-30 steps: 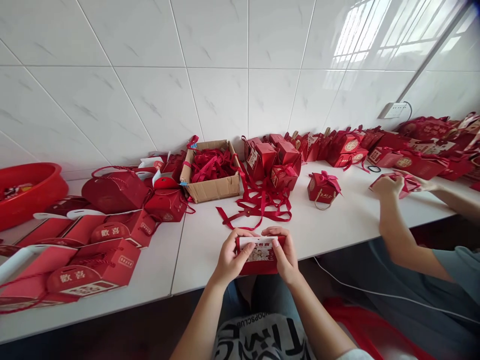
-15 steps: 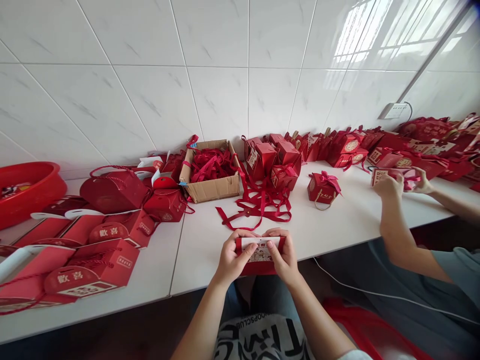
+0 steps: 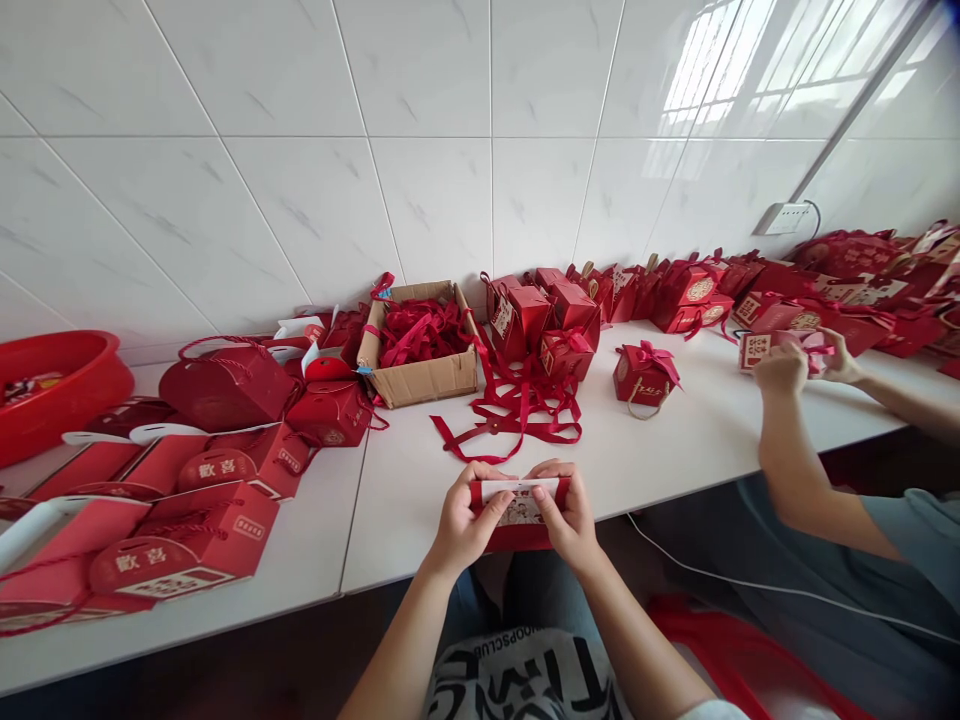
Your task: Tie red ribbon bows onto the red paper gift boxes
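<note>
Close to the table's front edge, a red gift box (image 3: 520, 538) with a white printed panel is held between my two hands. My left hand (image 3: 466, 512) grips its left end, the thumb pressed on the panel and the fingers curled behind. On the other end my right hand (image 3: 568, 510) has the same grip, thumb on the panel. Both sets of fingertips are partly hidden by the box. Just beyond my hands lie loose red ribbons (image 3: 517, 405). A small red box with a bow (image 3: 646, 375) stands to the right.
An open cardboard carton (image 3: 424, 385) full of red ribbon sits against the tiled wall. Several red boxes (image 3: 187, 530) and a red basin (image 3: 67, 385) occupy the left. More boxes (image 3: 690, 290) line the wall at right, where a co-worker's hands (image 3: 784, 365) hold a ribboned box.
My hands and the red gift box stay almost as they were. At right, the co-worker's near hand has turned and closed more at the ribboned box.
</note>
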Motion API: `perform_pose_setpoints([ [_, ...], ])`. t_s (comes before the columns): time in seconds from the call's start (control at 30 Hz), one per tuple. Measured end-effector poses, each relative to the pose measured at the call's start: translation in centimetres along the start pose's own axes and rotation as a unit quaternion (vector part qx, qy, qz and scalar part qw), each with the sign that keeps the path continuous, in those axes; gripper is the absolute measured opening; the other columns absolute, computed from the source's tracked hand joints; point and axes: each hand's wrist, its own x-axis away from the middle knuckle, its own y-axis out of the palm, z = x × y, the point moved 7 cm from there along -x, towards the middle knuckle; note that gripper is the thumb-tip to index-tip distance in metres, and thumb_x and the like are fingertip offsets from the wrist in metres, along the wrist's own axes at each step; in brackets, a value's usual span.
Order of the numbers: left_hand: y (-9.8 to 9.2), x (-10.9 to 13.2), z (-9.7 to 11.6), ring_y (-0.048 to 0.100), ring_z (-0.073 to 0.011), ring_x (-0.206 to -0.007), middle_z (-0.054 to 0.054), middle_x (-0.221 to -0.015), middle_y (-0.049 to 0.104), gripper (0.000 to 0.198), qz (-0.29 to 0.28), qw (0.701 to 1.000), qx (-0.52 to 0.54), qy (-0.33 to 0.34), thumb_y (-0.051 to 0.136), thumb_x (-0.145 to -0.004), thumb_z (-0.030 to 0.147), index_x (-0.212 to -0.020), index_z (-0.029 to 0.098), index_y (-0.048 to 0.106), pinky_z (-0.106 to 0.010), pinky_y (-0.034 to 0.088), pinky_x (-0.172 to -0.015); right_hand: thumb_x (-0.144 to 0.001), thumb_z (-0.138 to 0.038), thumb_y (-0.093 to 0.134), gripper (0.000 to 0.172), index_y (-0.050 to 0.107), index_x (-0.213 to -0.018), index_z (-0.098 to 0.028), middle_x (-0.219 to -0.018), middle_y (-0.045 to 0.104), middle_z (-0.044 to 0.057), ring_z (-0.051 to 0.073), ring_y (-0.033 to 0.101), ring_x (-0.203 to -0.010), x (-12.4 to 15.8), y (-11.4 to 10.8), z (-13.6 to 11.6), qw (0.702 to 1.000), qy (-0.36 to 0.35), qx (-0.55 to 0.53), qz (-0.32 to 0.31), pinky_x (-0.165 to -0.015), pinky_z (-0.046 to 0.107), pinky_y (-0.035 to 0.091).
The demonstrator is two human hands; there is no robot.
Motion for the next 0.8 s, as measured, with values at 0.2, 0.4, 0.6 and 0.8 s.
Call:
perform_pose_setpoints([
  [0.2, 0.1, 0.2, -0.1, 0.063, -0.0177, -0.082, -0.004, -0.085, 0.065, 0.018, 0.002, 1.0, 0.017, -0.011, 0.063, -0.081, 0.035, -0.086, 0.019, 0.054, -0.028, 0.049, -0.075, -0.083, -0.031, 0.064, 0.016, 0.058, -0.092, -0.02, -0.085, 0.065, 0.005, 0.017, 0.062, -0.076, -0.2, -0.3, 1.2, 0.997, 0.071, -0.01, -0.021, -0.067, 0.03, 0.053],
  [0.4, -0.5, -3.9, -1.4, 0.062, -0.024, -0.089, -0.011, -0.086, 0.066, 0.047, -0.077, 0.993, 0.086, -0.02, 0.036, -0.086, 0.056, -0.077, 0.016, 0.059, -0.036, 0.048, -0.082, -0.086, -0.026, 0.06, 0.008, 0.057, -0.083, -0.02, -0.083, 0.065, 0.004, 0.018, 0.063, -0.078, -0.6, -0.5, 0.5, 0.999, 0.032, -0.026, -0.021, -0.068, 0.031, 0.051],
  [0.6, -3.5, -11.5, -7.7, 0.059, -0.0213, -0.087, -0.008, -0.091, 0.064, 0.024, 0.073, 0.975, -0.196, -0.081, 0.068, -0.07, 0.039, -0.077, 0.018, 0.059, -0.034, 0.044, -0.083, -0.086, -0.025, 0.06, 0.008, 0.055, -0.082, -0.02, -0.084, 0.065, 0.005, 0.018, 0.063, -0.08, -0.5, -0.3, 0.7, 0.998, 0.023, -0.049, -0.016, -0.07, 0.032, 0.051],
  [0.8, -2.7, -13.5, -10.4, 0.059, -0.02, -0.08, -0.006, -0.091, 0.063, 0.02, 0.024, 0.947, -0.312, -0.075, 0.076, -0.061, 0.025, -0.075, 0.019, 0.064, -0.033, 0.044, -0.077, -0.087, -0.027, 0.059, 0.009, 0.056, -0.087, -0.018, -0.087, 0.065, 0.006, 0.018, 0.063, -0.081, -0.3, -0.2, 1.0, 0.998, 0.031, -0.047, -0.02, -0.071, 0.03, 0.052],
])
